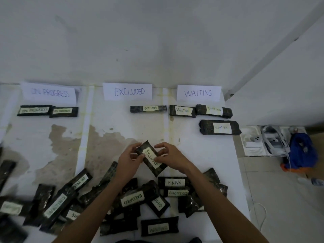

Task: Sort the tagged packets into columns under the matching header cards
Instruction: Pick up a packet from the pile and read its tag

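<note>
Both hands hold one black packet tagged EXCLUDED (152,158) above the middle of the white sheet. My left hand (129,159) grips its left side, and my right hand (169,156) pinches its right side. Three header cards lie at the far edge: ON PROGRESS (50,93), EXCLUDED (127,91), WAITING (198,93). Two packets (47,111) lie under ON PROGRESS. Under the EXCLUDED card lies one packet (148,108). Three packets (201,111) lie under WAITING. A heap of unsorted tagged packets (133,199) fills the near side.
The white sheet (122,130) has brown stains and lies against a white wall. To the right, on the tiled floor, sit a white box with a device (263,140), a blue bag (302,151) and a white cable (259,213).
</note>
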A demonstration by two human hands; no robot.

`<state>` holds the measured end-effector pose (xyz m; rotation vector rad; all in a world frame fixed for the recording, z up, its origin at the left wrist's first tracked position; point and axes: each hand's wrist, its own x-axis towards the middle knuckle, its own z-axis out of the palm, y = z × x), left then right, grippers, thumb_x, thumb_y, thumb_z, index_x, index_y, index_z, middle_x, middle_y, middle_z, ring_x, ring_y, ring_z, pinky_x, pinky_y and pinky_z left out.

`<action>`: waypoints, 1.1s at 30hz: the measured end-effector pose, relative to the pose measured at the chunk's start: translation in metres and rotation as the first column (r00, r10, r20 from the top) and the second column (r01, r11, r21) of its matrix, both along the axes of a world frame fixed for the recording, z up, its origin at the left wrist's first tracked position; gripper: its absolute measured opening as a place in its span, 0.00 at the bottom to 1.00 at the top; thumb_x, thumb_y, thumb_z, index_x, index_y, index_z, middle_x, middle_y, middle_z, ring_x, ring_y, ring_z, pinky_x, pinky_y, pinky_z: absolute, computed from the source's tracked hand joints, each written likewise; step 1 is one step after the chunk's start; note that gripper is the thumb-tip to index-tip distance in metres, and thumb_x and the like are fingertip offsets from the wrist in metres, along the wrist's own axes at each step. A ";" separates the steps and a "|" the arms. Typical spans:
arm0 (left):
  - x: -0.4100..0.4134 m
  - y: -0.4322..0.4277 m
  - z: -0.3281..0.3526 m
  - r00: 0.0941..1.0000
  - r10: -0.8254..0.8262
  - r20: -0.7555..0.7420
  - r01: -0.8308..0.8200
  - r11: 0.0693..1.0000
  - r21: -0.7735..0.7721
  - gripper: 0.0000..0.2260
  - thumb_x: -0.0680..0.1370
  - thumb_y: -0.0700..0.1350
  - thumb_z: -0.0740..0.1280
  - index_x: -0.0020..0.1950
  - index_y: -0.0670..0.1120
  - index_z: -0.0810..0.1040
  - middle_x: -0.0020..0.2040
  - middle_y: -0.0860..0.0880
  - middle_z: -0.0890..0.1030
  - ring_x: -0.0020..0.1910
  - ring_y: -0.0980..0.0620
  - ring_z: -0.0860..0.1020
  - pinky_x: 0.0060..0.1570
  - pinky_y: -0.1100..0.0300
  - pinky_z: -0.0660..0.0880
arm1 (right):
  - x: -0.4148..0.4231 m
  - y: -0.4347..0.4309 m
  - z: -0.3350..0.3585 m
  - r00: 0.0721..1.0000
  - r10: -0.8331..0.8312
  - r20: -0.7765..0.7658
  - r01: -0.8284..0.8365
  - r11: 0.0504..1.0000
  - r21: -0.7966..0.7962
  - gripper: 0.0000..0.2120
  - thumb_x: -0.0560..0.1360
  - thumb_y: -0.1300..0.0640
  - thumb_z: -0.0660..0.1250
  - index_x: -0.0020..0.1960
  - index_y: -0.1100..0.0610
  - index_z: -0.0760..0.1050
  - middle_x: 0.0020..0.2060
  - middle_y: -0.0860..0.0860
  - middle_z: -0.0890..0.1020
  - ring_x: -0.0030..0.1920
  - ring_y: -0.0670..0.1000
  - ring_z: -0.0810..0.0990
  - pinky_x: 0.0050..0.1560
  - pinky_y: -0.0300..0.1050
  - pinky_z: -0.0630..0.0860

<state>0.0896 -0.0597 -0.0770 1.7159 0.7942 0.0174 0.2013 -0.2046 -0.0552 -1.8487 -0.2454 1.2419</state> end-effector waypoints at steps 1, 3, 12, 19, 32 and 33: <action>-0.005 0.007 0.001 0.998 -0.066 0.005 0.065 0.990 0.125 0.21 0.72 0.40 0.71 0.64 0.47 0.71 0.60 0.47 0.75 0.53 0.52 0.76 0.52 0.58 0.76 | -0.001 0.002 0.001 1.000 0.010 0.003 -0.010 1.000 0.003 0.20 0.71 0.61 0.72 0.61 0.54 0.72 0.45 0.51 0.80 0.42 0.48 0.80 0.40 0.37 0.78; -0.013 0.026 0.000 0.932 -0.362 0.025 0.301 0.811 0.501 0.31 0.68 0.46 0.75 0.68 0.48 0.68 0.64 0.49 0.71 0.62 0.52 0.69 0.61 0.55 0.68 | -0.003 0.011 0.002 0.999 0.038 0.032 -0.038 0.999 0.007 0.19 0.70 0.61 0.73 0.59 0.54 0.74 0.45 0.53 0.82 0.42 0.47 0.81 0.45 0.40 0.78; -0.012 0.104 0.003 0.704 -0.687 -0.178 0.542 0.359 0.760 0.31 0.62 0.49 0.78 0.63 0.44 0.75 0.56 0.44 0.80 0.53 0.44 0.78 0.55 0.50 0.73 | -0.015 0.076 0.007 0.995 -0.042 0.087 0.036 0.998 0.060 0.19 0.73 0.57 0.71 0.61 0.53 0.71 0.48 0.53 0.82 0.45 0.49 0.81 0.40 0.38 0.77; 0.030 0.187 -0.013 0.861 -0.450 -0.238 0.478 0.554 0.681 0.28 0.65 0.40 0.76 0.63 0.39 0.73 0.58 0.38 0.74 0.53 0.38 0.74 0.53 0.45 0.74 | -0.021 0.085 -0.020 0.967 -0.213 0.141 0.210 0.977 0.031 0.13 0.74 0.56 0.68 0.58 0.51 0.73 0.49 0.52 0.82 0.47 0.52 0.81 0.44 0.40 0.76; 0.100 0.233 -0.039 0.848 -0.417 -0.327 0.528 0.615 0.585 0.33 0.65 0.43 0.77 0.68 0.42 0.69 0.60 0.40 0.70 0.59 0.40 0.68 0.58 0.47 0.69 | -0.049 0.100 -0.042 0.936 -0.030 0.351 0.028 1.000 0.010 0.10 0.74 0.66 0.63 0.52 0.57 0.78 0.49 0.50 0.81 0.45 0.46 0.78 0.43 0.34 0.75; 0.098 0.233 -0.038 0.846 -0.418 -0.331 0.531 0.605 0.594 0.34 0.65 0.43 0.77 0.69 0.42 0.69 0.61 0.40 0.70 0.60 0.40 0.67 0.59 0.47 0.68 | -0.052 0.102 -0.040 0.919 0.023 0.394 -0.033 0.999 0.019 0.11 0.73 0.67 0.63 0.52 0.57 0.78 0.49 0.50 0.81 0.44 0.48 0.78 0.44 0.38 0.76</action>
